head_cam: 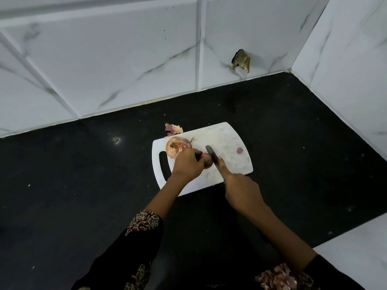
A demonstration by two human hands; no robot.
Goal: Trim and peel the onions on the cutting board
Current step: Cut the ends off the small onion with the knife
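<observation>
The left hand [188, 164] is curled round a small onion [206, 161] on the white cutting board [226, 141]; a knife [212, 154] is gripped by the right hand [243, 190].
The blade is set against that onion's right side. A larger onion [177, 148] is seen touching the left hand's far side, a cut-off piece [239, 150] near the board's right edge, and loose peel [173, 129] just beyond its far-left corner on the black counter [83, 174].

Both hands bare, left hand [188, 164], right hand [243, 190]. Black fabric sleeves [134, 248] behind them, cuffs banded with red-and-cream floral print. No rings or watch visible.
</observation>
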